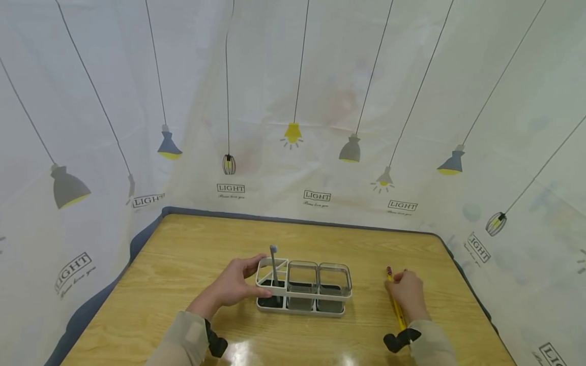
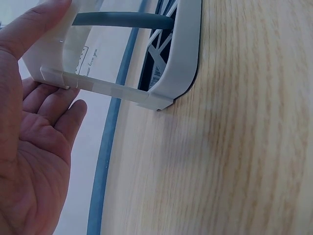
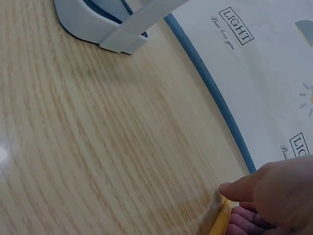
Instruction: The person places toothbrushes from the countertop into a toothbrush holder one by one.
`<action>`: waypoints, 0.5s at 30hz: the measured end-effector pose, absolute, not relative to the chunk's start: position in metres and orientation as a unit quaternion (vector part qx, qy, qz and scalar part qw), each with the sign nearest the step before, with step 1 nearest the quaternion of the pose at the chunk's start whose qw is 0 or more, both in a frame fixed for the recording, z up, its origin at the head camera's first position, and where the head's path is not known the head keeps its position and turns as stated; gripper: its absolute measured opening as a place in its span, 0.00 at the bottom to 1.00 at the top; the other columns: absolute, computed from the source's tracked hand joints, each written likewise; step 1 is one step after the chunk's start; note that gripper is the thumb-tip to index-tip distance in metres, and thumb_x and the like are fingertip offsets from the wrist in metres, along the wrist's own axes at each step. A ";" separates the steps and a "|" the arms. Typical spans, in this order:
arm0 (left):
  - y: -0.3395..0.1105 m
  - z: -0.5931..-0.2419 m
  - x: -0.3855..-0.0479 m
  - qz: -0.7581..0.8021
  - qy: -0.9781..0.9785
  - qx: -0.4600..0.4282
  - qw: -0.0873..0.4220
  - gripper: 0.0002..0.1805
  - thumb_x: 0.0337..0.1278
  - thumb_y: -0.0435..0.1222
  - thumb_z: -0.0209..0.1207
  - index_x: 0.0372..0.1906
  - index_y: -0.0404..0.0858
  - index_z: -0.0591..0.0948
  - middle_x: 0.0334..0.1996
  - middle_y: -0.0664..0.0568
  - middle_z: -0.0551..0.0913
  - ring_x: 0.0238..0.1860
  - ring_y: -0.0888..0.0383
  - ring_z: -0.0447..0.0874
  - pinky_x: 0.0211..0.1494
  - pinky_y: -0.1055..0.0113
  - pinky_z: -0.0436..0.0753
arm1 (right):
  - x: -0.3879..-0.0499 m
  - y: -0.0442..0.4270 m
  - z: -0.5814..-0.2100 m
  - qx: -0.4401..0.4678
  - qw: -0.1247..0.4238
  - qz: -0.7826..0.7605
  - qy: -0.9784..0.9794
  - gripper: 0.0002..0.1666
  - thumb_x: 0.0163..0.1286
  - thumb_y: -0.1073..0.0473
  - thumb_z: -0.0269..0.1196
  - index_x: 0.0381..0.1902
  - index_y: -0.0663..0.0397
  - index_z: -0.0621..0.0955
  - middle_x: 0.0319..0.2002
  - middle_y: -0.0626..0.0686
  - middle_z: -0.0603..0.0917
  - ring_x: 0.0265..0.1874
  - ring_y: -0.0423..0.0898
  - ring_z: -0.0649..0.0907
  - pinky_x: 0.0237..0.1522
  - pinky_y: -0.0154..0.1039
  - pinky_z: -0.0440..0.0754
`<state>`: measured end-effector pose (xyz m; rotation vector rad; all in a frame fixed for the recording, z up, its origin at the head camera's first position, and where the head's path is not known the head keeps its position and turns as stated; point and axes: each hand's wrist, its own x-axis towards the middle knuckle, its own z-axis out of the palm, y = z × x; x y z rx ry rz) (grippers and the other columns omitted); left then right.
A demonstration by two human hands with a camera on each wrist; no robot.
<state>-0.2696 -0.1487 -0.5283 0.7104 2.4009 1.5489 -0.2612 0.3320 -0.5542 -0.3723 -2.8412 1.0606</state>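
Note:
A white toothbrush holder (image 1: 304, 294) stands on the table, with two clear cups (image 1: 302, 277) in its middle and right sections. Upright in its left section is a grey toothbrush (image 1: 274, 269). My left hand (image 1: 237, 282) grips the holder's left end, thumb at the front and fingers behind; the left wrist view shows this hand (image 2: 34, 132) around the upper rim. Right of the holder, my right hand (image 1: 406, 292) pinches a yellow toothbrush (image 1: 397, 307) with a dark striped head. Only part of its yellow handle (image 3: 221, 220) shows beside the thumb in the right wrist view.
The wooden table (image 1: 183, 244) has a dark blue edge (image 1: 284, 219). Around it hangs a pale sheet (image 1: 256, 91) printed with lamps and the word LIGHT. Black wrist straps (image 1: 217, 343) sit at both cuffs.

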 end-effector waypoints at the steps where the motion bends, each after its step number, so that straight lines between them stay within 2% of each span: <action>1: -0.149 -0.528 -0.269 0.524 0.811 0.240 0.099 0.58 0.50 0.49 0.82 0.81 0.31 0.64 0.79 0.40 0.65 0.76 0.42 0.68 0.75 0.48 0.70 | -0.262 0.331 -0.554 -0.120 0.040 0.341 -0.931 0.19 0.68 0.63 0.69 0.44 0.79 0.81 0.44 0.73 0.83 0.42 0.63 0.83 0.45 0.57 0.85; 9: -0.149 -0.528 -0.270 0.526 0.810 0.239 0.104 0.57 0.51 0.48 0.81 0.81 0.32 0.64 0.79 0.40 0.65 0.76 0.41 0.67 0.75 0.49 0.70 | -0.265 0.327 -0.554 -0.124 0.029 0.318 -0.939 0.16 0.69 0.69 0.64 0.47 0.82 0.80 0.45 0.75 0.82 0.46 0.68 0.83 0.49 0.60 0.85; 15: -0.149 -0.526 -0.270 0.522 0.812 0.241 0.101 0.57 0.51 0.48 0.81 0.81 0.32 0.65 0.79 0.40 0.65 0.75 0.42 0.68 0.75 0.49 0.70 | -0.267 0.325 -0.548 -0.134 0.014 0.315 -0.939 0.17 0.67 0.72 0.61 0.48 0.84 0.80 0.47 0.76 0.82 0.43 0.64 0.83 0.47 0.57 0.86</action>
